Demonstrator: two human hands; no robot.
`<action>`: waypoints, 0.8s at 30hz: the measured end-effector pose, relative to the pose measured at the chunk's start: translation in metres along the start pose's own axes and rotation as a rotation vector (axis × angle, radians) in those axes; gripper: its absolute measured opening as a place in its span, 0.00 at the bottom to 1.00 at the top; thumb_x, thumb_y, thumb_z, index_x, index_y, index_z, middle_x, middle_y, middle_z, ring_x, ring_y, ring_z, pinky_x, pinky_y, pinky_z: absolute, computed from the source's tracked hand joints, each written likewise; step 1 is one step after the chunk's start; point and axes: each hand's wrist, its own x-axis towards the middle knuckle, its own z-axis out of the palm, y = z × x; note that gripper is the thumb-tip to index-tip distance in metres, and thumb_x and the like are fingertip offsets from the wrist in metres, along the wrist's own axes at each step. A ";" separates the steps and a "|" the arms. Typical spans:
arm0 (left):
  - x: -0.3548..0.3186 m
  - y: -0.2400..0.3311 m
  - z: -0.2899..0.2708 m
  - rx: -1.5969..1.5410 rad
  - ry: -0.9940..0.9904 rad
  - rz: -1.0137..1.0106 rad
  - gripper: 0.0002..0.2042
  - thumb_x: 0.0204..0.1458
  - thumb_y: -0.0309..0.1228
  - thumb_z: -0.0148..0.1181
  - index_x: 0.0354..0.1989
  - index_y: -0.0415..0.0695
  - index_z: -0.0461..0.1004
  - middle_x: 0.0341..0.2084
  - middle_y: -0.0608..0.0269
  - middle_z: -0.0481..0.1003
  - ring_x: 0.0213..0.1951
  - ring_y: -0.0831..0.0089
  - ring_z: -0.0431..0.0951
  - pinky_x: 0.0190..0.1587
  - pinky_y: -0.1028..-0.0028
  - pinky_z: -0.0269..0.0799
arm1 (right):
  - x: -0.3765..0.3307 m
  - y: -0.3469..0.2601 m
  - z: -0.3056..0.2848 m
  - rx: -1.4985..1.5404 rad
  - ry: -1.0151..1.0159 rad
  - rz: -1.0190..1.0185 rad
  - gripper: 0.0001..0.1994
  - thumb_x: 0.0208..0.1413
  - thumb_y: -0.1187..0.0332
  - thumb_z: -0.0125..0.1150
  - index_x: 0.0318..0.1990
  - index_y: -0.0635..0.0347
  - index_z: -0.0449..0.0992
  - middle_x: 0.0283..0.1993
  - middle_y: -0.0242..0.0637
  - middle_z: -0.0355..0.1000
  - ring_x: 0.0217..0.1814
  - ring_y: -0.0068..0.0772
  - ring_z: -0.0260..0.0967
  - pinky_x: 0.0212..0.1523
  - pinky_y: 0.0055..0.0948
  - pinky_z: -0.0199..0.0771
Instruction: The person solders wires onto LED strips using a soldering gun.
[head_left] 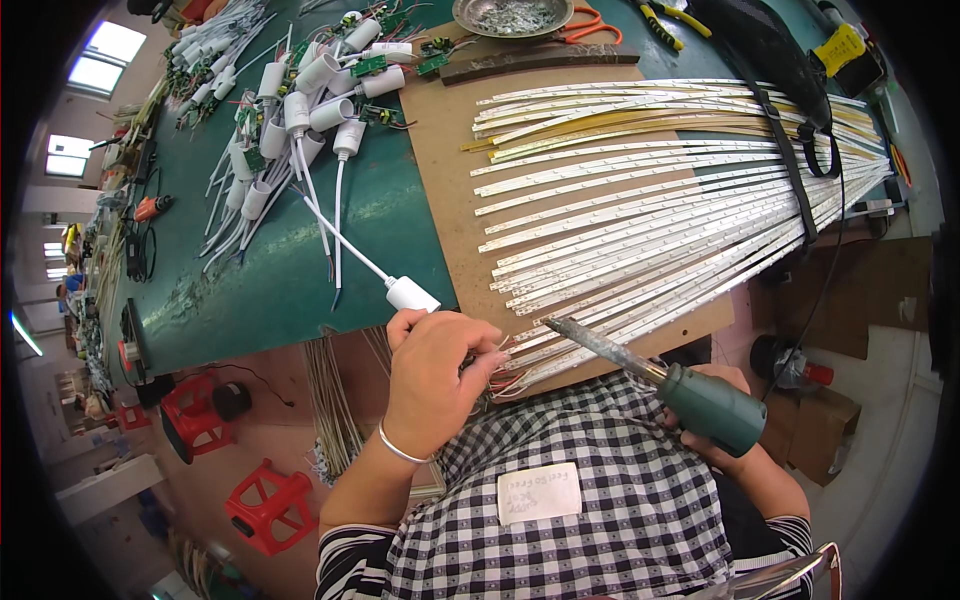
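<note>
My left hand (435, 375) is closed around a white cylindrical end cap (412, 294), with fingertips pinching thin wires beside the ends of the nearest LED strips. A white cable (350, 245) runs from the cap's far end toward a pile. My right hand (728, 380) grips a soldering iron (712, 408) by its thick green handle. The iron's dark tip points left and hovers over or touches the nearest strips; I cannot tell which. Several long white LED strips (600, 215) fan out across a brown board (440, 150). Red wires show just right of my left fingertips.
White caps (296, 112) with cables and green circuit boards are heaped at the far left of the green table (390, 200). Behind the strips are a dark bar (540, 66), a metal bowl (512, 16), orange-handled scissors (590, 28) and pliers (662, 28). Red stools (270, 505) stand lower left.
</note>
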 end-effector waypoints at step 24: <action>0.008 0.000 0.020 0.203 0.095 0.102 0.06 0.37 0.26 0.64 0.23 0.50 0.72 0.24 0.71 0.72 0.35 0.69 0.71 0.45 0.65 0.52 | 0.021 -0.018 0.001 -0.280 -0.103 -0.196 0.29 0.37 0.65 0.78 0.48 0.64 0.71 0.45 0.40 0.73 0.43 0.36 0.74 0.45 0.30 0.73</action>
